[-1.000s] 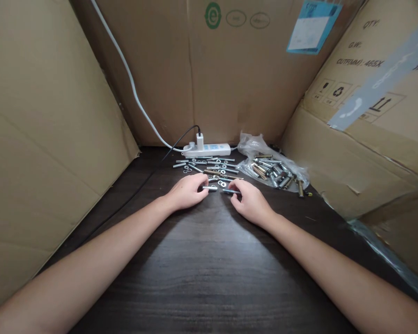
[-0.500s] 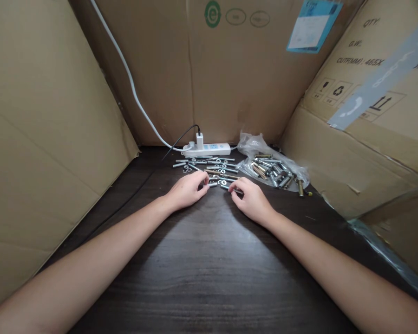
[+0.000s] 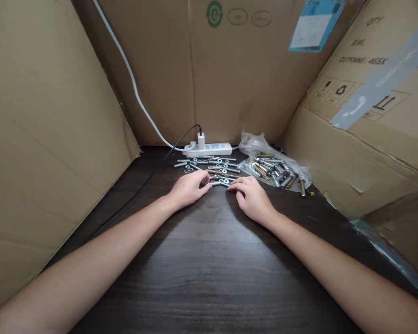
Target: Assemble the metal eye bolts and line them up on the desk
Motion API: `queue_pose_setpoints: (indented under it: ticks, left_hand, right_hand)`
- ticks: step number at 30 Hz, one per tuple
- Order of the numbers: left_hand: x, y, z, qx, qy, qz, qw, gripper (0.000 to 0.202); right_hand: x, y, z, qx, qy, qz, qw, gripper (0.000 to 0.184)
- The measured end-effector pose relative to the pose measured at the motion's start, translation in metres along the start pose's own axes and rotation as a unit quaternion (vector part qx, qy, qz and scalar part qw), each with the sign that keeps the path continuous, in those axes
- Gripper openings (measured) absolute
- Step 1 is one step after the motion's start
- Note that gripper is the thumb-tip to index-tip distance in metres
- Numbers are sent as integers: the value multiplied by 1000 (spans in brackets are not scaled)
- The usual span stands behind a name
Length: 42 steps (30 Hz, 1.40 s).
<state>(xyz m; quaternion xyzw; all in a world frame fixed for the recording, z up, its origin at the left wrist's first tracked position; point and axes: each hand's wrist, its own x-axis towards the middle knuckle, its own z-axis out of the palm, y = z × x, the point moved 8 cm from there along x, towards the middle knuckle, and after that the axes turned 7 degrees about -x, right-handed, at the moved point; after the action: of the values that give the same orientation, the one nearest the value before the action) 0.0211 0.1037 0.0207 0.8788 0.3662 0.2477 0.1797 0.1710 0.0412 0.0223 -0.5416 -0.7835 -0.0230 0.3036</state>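
At the front of a spread of metal hardware, my left hand [image 3: 190,189] is closed, thumb and fingers pinching the end of a silver metal tube [image 3: 215,183]. Opposite it, my right hand [image 3: 253,198] has its fingers bent over a silver bolt [image 3: 225,184], most of which they hide. The inner ends of the tube and bolt lie close together; I cannot tell whether one is inside the other. Just behind them sit a washer [image 3: 226,181] and a brass-coloured rod [image 3: 214,173]. More silver rods [image 3: 228,170], washers and rings lie in rows farther back.
A clear plastic bag [image 3: 252,143] with several bolts [image 3: 282,176] lies at the back right. Behind the hardware is a white power strip [image 3: 214,149] with a charger [image 3: 201,140] and a black cable [image 3: 135,190]. Cardboard boxes [image 3: 153,69] enclose the dark table [image 3: 209,269].
My right hand has shifted the bolt leftward, and the gap between it and the tube has closed. My left hand stays nearly in place.
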Motion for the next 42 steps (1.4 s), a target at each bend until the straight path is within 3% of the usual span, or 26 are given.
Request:
queue_pose_setpoints:
  ticks: [6, 9, 14, 17, 27, 35, 42]
  left_hand:
    - [0, 3, -1, -9, 7, -4, 1000, 14]
    - [-2, 14, -4, -17, 4, 18, 1000, 11]
    - [-11, 49, 9, -24, -89, 119, 989, 14]
    - [-15, 57, 17, -17, -118, 137, 983, 19]
    - [-13, 57, 23, -23, -115, 150, 982, 17]
    - [-16, 62, 24, -64, -122, 155, 978, 15]
    - [-18, 59, 21, -85, -130, 119, 981, 18]
  right_hand:
    - [0, -13, -12, 22, 22, -19, 999, 18]
    - [-1, -18, -13, 27, 15, -30, 999, 18]
    - [-2, -26, -10, 20, 4, -71, 997, 19]
    - [-3, -31, -10, 15, -3, -92, 996, 19]
    - [-7, -49, -7, -16, -41, -151, 987, 20]
    - [-6, -49, -10, -30, -21, -153, 988, 21]
    - [-6, -50, -14, -60, 3, -157, 986, 23]
